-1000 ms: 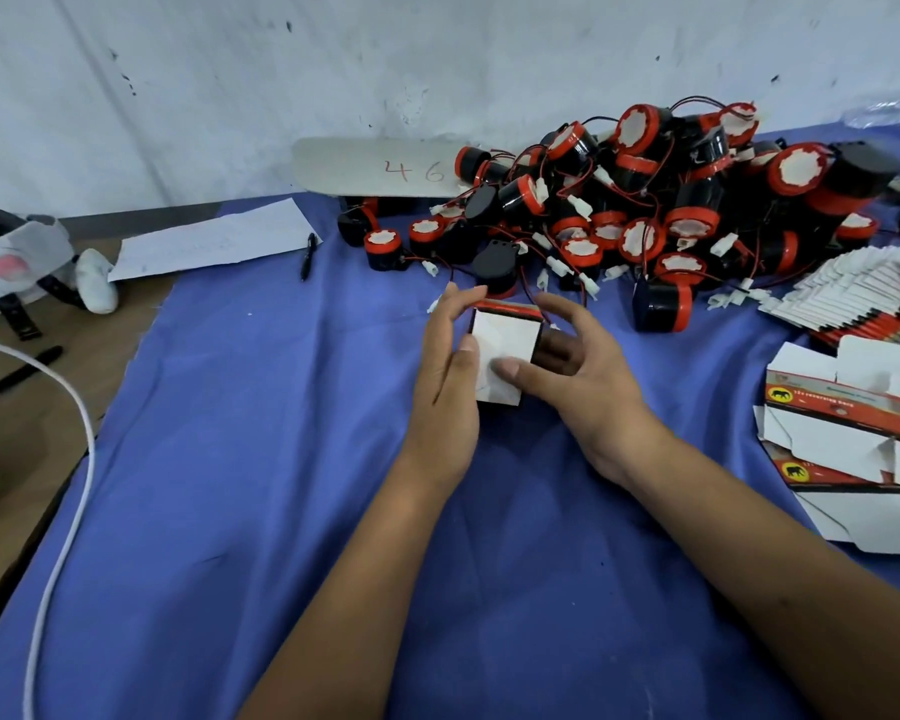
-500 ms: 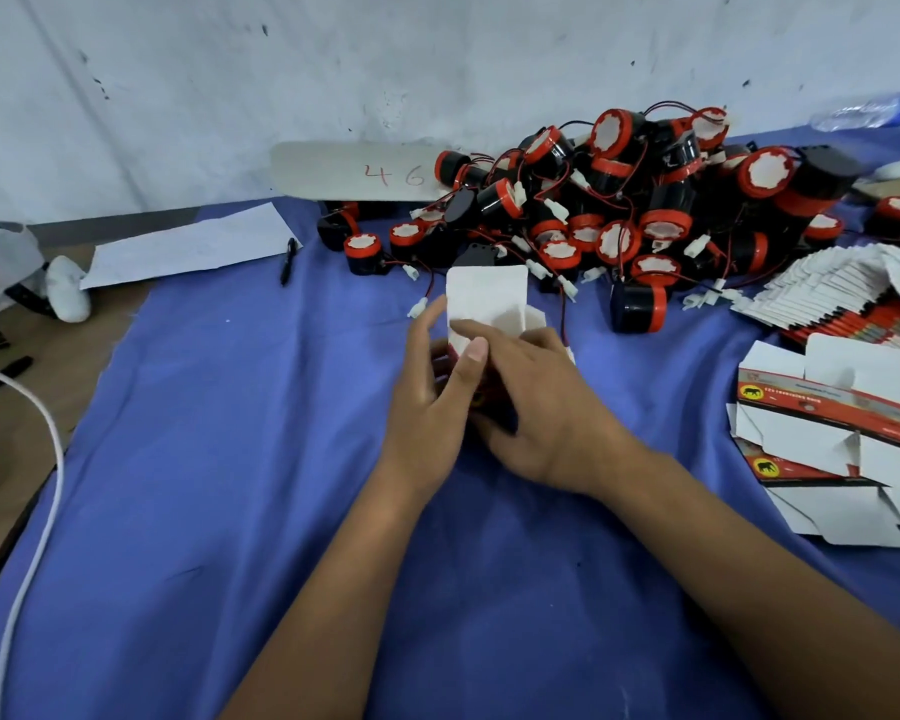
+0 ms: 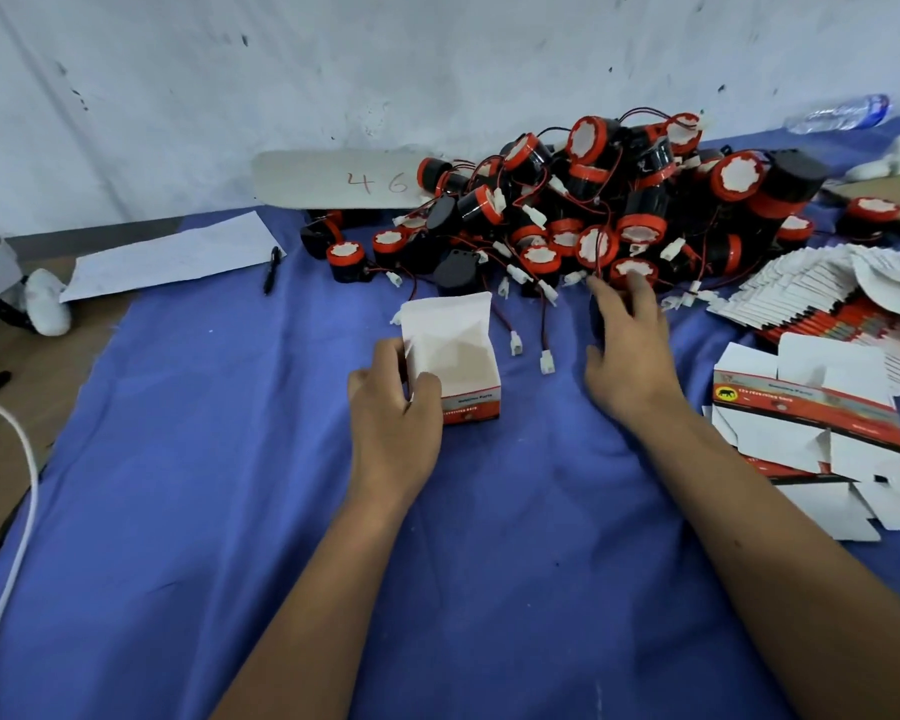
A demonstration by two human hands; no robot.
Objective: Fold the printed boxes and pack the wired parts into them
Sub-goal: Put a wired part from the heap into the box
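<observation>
A folded printed box [image 3: 458, 350], white with a red band, stands upright on the blue cloth [image 3: 204, 459] with its top flap open and nothing inside. My left hand [image 3: 391, 423] grips its left wall, thumb on the front edge. My right hand [image 3: 630, 356] reaches into the front of the pile of wired parts [image 3: 593, 210], black cylinders with red caps and red-black leads. Its fingers and thumb curl round one black part [image 3: 597, 319], mostly hidden under the hand.
Flat box blanks [image 3: 811, 413] lie at the right, with a fanned stack of more [image 3: 811, 293] behind them. A paper sheet [image 3: 172, 257] and pen [image 3: 271, 270] lie at the back left. A white cable [image 3: 17, 511] runs along the left edge.
My hands have parted. The box now stands upright with its top open, held by my left hand alone. My right hand has moved right and forward into the pile of parts.
</observation>
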